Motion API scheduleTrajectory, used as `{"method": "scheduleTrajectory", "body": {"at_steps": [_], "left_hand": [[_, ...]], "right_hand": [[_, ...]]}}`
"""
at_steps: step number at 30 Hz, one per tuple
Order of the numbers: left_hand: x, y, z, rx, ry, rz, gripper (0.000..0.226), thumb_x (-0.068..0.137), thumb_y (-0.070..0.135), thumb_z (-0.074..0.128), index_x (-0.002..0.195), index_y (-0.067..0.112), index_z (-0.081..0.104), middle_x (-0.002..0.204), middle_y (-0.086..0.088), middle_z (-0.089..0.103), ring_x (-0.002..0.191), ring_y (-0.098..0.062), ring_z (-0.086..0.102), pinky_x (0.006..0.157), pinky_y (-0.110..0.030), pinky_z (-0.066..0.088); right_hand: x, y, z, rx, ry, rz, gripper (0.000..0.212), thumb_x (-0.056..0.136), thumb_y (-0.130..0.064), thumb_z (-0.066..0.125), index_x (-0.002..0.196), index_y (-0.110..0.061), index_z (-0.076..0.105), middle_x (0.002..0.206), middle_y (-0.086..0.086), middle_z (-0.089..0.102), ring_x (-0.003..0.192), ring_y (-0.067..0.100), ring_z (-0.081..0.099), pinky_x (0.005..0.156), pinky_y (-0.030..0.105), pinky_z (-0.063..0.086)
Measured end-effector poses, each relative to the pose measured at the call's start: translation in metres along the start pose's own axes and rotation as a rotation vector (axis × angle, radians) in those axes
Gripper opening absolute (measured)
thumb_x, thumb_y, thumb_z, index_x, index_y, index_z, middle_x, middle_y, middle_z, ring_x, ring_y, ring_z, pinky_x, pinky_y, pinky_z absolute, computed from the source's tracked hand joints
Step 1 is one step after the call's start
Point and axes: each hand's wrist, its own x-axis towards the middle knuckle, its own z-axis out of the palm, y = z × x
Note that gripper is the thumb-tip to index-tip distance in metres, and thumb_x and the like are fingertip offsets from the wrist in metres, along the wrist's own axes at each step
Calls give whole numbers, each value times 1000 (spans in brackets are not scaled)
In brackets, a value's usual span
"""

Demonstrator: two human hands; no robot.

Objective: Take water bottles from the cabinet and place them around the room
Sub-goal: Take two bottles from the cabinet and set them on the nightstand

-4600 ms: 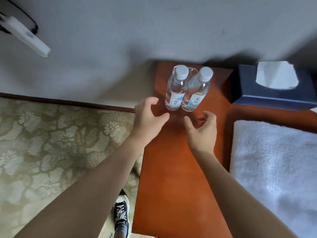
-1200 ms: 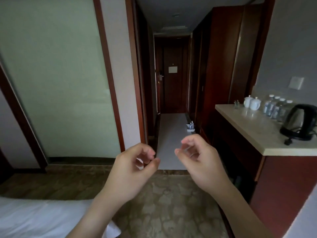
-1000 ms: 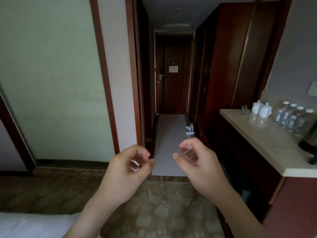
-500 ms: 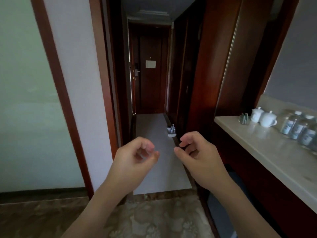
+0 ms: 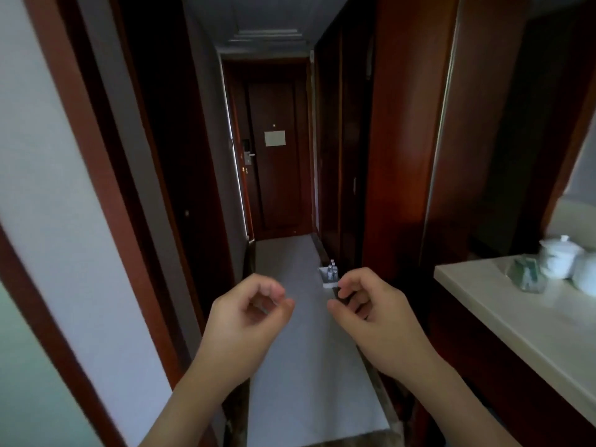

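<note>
A hotel room: narrow entry hall, dark wooden door (image 5: 274,169) bearing a notice (image 5: 274,138), white teacups (image 5: 559,257) on a counter (image 5: 503,304).

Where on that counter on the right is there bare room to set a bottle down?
The near stretch of the counter is bare, from its front edge up to the green glass item. The far end is crowded: that item and the white lidded cups stand close together.
</note>
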Motion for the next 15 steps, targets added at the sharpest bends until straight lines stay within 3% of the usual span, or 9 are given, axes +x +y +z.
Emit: {"method": "scheduleTrajectory", "body": {"at_steps": [3,8,12,15], "left_hand": [[57,-21,13,26,30,8,10,83,11,73,84,20,69,84,2,70,78,-15,68,71,-32,57],[142,-67,30,60,66,2,14,82,6,75,82,19,68,82,6,70,75,-11,68,67,-21,55],[217,-120,44,77,80,6,15,82,2,74,82,16,68,81,8,70,73,-11,67,64,-16,52],[279,-164,55,87,70,18,14,82,6,74,83,18,68,82,7,69,73,-12,67,65,-20,54]], "right_hand": [[66,26,8,30,-20,-25,27,74,-55,60,94,-37,58,90,-13,63,80,8,62,72,31,54],[163,71,29,67,-72,-20,16,83,-32,72,94,-31,60,90,-9,63,79,9,61,70,28,52],[242,118,53,59,-92,-26,15,84,-29,72,94,-30,61,90,-8,63,79,9,61,70,25,51],[305,154,77,63,-82,-6,15,84,-29,73,95,-29,62,91,-8,65,79,9,62,69,24,51]]}}
